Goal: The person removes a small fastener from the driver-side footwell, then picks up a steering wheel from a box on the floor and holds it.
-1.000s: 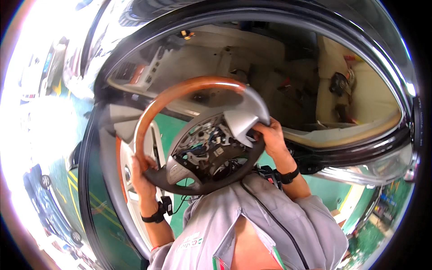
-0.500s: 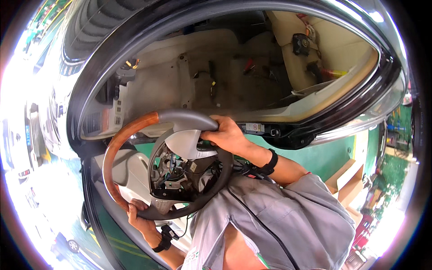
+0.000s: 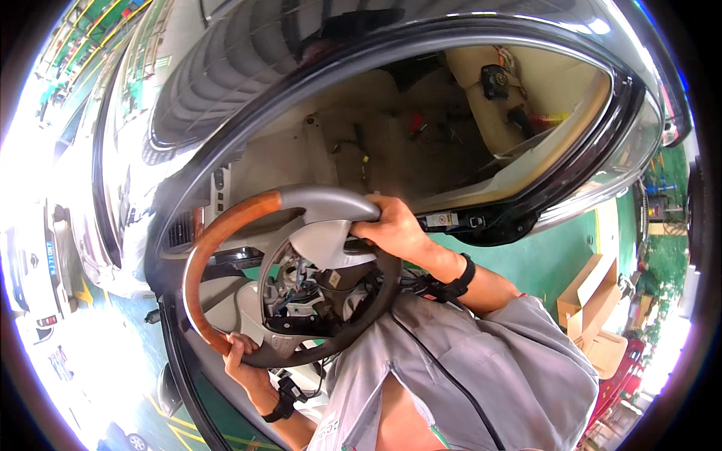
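Note:
A steering wheel (image 3: 215, 234) with a wood-look arc and dark grips is held up before my chest, turned face away at a slant. Its centre is uncovered, showing a metal hub and loose wiring (image 3: 301, 289). My left hand (image 3: 244, 364) is closed round the dark rim at the lower left, just below the wood part. My right hand (image 3: 395, 225) grips the rim at the upper right, thumb by the silver-grey spoke (image 3: 320, 242). Black bands are on both wrists. A thin black cable (image 3: 451, 379) runs down my grey shirt.
Beyond the wheel is a dark car's open doorway, with a sill (image 3: 511, 201) and a bare beige floor (image 3: 293, 154). Connectors (image 3: 365, 159) lie there, and a black part (image 3: 495, 81) rests on the beige seat. The open door (image 3: 241, 308) is at left; a cardboard box (image 3: 587, 293) stands at right.
The view has shifted, so the doorway, wheel and my hands sit somewhat differently in the picture. Both hands keep their hold on the steering wheel, which has moved slightly right.

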The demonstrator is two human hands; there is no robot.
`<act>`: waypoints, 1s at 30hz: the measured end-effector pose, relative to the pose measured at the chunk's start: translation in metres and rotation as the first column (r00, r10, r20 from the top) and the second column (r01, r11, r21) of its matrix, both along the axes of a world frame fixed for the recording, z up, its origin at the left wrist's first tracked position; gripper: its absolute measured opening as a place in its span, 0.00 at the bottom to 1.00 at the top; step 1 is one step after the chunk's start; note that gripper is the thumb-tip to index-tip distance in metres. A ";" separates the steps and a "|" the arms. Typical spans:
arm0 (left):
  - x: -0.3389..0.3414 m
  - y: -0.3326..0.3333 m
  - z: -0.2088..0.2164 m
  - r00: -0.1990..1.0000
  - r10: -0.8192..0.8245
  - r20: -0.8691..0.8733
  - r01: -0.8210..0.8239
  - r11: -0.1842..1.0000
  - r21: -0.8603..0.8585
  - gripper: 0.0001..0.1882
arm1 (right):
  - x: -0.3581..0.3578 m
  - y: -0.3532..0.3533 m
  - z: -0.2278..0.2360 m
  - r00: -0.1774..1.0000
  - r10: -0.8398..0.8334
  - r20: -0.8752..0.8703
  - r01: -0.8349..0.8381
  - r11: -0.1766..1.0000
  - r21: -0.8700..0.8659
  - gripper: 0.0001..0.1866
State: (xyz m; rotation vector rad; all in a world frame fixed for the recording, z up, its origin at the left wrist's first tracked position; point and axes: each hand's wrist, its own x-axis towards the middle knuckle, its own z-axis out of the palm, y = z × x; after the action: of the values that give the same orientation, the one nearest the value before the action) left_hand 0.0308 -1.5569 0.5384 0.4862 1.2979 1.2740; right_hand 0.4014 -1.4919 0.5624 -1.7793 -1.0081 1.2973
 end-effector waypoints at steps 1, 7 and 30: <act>0.000 0.004 0.002 1.000 -0.001 -0.008 0.001 1.000 -0.013 0.11 | -0.002 0.000 0.002 1.000 -0.025 0.006 0.025 0.999 -0.021 0.17; -0.017 0.004 -0.010 0.999 0.025 0.022 -0.023 0.997 -0.077 0.08 | -0.013 -0.001 -0.002 0.998 -0.056 0.009 0.056 0.997 -0.052 0.17; -0.020 0.021 -0.012 0.991 -0.122 -0.046 0.115 0.983 -0.141 0.10 | -0.018 -0.017 -0.009 0.988 -0.150 -0.037 0.148 0.988 -0.051 0.15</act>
State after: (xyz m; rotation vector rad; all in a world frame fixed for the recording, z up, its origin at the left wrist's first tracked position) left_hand 0.0106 -1.5359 0.5261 0.4951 1.3720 1.0709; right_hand 0.3834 -1.5092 0.5536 -1.8205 -0.8111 1.2682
